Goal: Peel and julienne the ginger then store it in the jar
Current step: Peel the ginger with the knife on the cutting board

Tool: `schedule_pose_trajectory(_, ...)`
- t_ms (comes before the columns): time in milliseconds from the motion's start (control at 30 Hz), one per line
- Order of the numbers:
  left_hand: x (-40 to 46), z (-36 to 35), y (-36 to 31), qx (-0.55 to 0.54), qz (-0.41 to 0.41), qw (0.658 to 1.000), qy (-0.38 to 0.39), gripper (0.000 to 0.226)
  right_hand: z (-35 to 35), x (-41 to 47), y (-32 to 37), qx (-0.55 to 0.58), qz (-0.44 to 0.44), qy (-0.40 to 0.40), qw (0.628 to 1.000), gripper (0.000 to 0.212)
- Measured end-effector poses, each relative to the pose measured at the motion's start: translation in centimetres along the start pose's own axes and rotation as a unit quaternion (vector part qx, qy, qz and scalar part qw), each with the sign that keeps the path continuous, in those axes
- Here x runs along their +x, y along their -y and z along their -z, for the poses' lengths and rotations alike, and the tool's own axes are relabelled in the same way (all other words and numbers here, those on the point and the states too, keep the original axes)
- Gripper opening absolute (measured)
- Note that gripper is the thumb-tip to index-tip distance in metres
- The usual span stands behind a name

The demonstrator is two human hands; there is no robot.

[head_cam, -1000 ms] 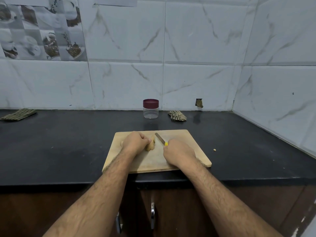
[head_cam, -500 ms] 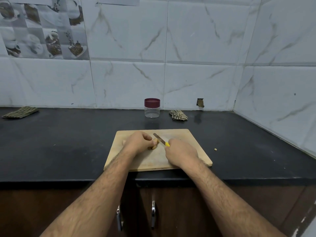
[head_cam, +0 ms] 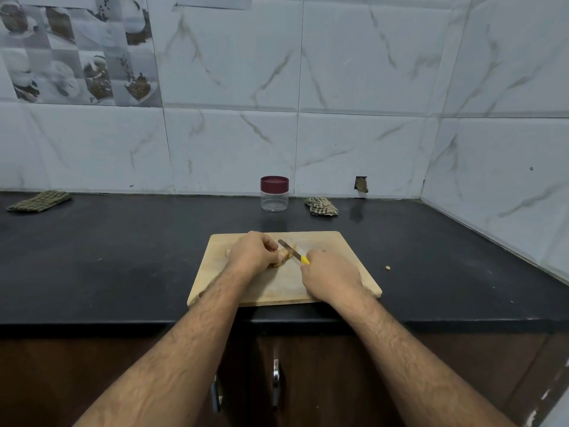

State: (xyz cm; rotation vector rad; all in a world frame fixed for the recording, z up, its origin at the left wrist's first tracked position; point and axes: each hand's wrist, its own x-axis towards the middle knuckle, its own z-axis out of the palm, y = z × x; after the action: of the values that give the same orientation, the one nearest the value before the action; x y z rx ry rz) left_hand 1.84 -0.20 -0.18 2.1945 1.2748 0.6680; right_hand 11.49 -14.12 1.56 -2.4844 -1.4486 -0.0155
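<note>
On the wooden cutting board (head_cam: pixel 338 254), the ginger (head_cam: pixel 282 259) is gripped by the curled left hand (head_cam: pixel 253 253); a yellow-handled knife (head_cam: pixel 292 254) is clenched in the right hand (head_cam: pixel 331 277). Behind stand the lidded jar (head_cam: pixel 274 194), a crumpled cloth (head_cam: pixel 321 206) and a folded cloth (head_cam: pixel 40 201).

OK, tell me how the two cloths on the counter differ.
The left cloth lies flat and spread out at the counter's far left; the right cloth is crumpled into a small heap just right of the jar. The left cloth looks darker green, the right cloth paler. Both are checked and lie by the wall.
</note>
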Motion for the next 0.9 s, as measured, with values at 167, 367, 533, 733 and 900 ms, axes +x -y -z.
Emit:
schedule_pose_trajectory(167, 0.27, 0.46, -0.01, -0.013, 0.009, 0.999, 0.038, 0.021, -0.11, -0.19, 0.19, -0.004, 0.006, -0.002, 1.000, 0.026)
schedule_pose_trajectory(367, 0.66, 0.60, -0.11, -0.034, 0.014, 0.997, 0.062, 0.024, -0.54, -0.18, 0.16, -0.010, 0.012, -0.013, 1.000, 0.026)
schedule_pose_trajectory(533, 0.69, 0.45, -0.05, -0.032, 0.018, 0.997, 0.061, 0.024, -0.60, -0.14, 0.08, -0.016, 0.016, -0.012, 1.000, 0.026)
schedule_pose_trajectory(733, 0.78, 0.26, -0.06, -0.024, 0.022, 0.998, 0.055, 0.024, -0.43, -0.01, 0.16, -0.037, 0.024, -0.002, 0.999, 0.027)
schedule_pose_trajectory(900, 0.94, 0.19, -0.08, -0.021, 0.017, 0.998, 0.054, 0.019, -0.39, 0.51, 0.21, -0.051, 0.031, 0.022, 0.998, 0.029)
